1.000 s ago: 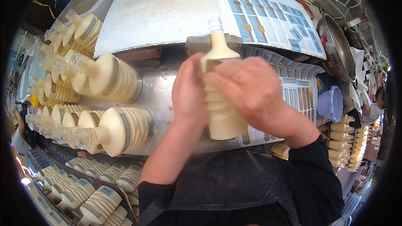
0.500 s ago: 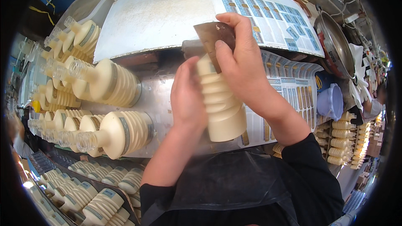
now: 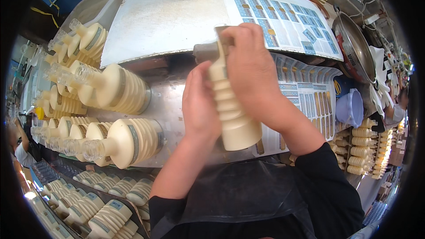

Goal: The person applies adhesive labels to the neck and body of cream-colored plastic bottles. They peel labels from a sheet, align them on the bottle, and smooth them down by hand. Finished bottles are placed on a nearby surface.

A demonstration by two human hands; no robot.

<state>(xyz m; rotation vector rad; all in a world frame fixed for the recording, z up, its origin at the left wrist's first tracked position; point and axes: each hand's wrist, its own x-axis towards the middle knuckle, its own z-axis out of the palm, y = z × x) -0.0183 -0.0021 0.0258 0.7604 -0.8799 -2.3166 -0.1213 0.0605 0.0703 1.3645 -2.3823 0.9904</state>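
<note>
Between my hands stands a cream bottle [image 3: 239,126] with a spiral-ribbed body, tilted with its flat base toward me. My left hand [image 3: 199,102] is cupped along the bottle's left side, fingers pointing up and pressed against it. My right hand [image 3: 252,68] is wrapped round a thin, dark brown flexible piece [image 3: 225,38], seen nearly edge-on at the bottle's upper end. That hand covers the right side of the bottle's upper part, so the contact there is partly hidden. Just beyond, a grey block [image 3: 205,53] lies by the board's near edge.
Similar bottles [image 3: 121,89] lie in stacks on the left of the metal table [image 3: 170,99]; more bottles [image 3: 108,217] fill the lower left. Label sheets [image 3: 305,86] lie right, some on the white board [image 3: 168,17]. A lilac bucket [image 3: 351,108] and metal pan [image 3: 356,51] stand far right.
My right hand has turned and moved slightly left along the bottle, and the brown piece has swung from broadside to nearly edge-on. My left hand and the bottle have barely shifted.
</note>
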